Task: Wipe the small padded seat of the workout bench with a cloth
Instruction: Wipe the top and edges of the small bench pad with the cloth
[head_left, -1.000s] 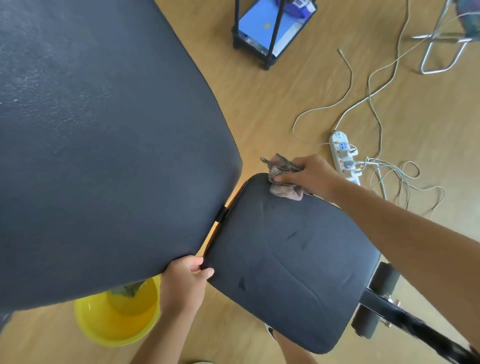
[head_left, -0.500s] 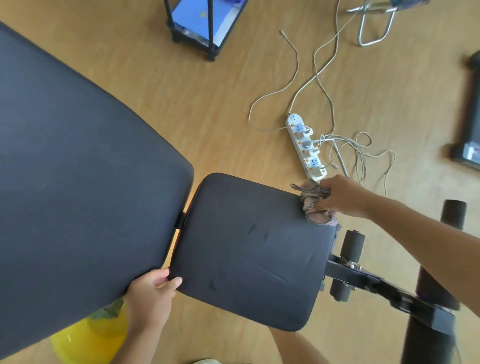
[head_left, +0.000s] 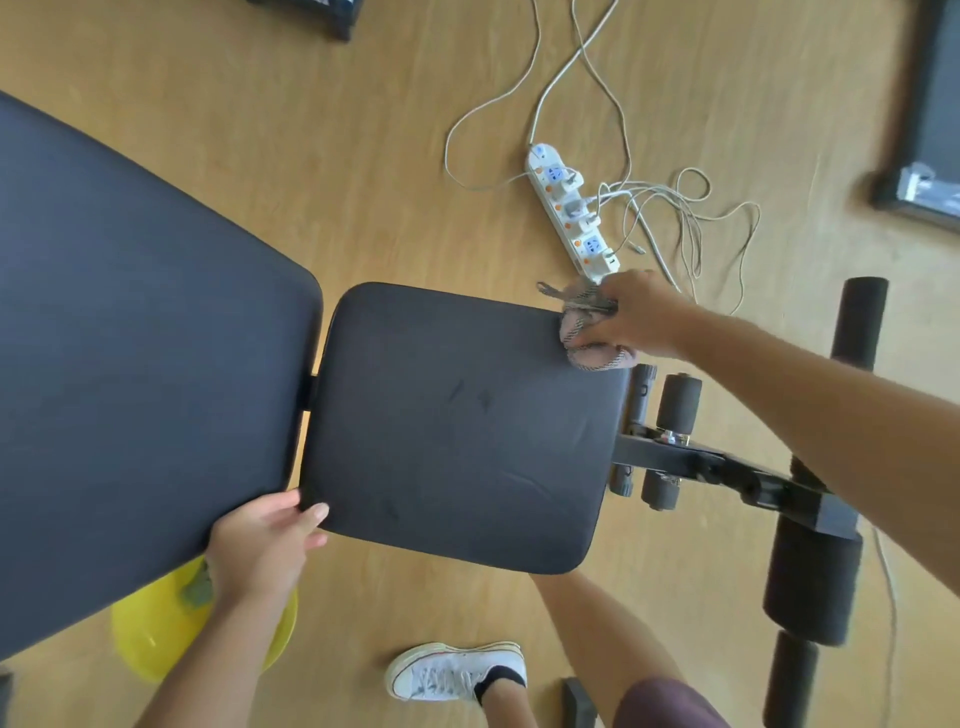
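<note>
The small padded seat (head_left: 457, 426) is black and squarish, with a few scuffs and creases, in the middle of the view. My right hand (head_left: 636, 312) grips a bunched grey-pink cloth (head_left: 589, 332) and presses it on the seat's far right corner. My left hand (head_left: 260, 545) holds the near left corner of the seat, at the gap beside the large black back pad (head_left: 130, 364).
A white power strip (head_left: 571, 208) with tangled cables lies on the wood floor just beyond the cloth. The bench frame (head_left: 727, 467) with foam rollers extends right. A yellow basin (head_left: 166, 629) sits under the back pad. My white shoe (head_left: 452, 675) stands near the seat's front.
My right hand has dragged the cloth along the seat's far edge from the far left corner to the far right corner. The left hand has kept its hold; the view has shifted.
</note>
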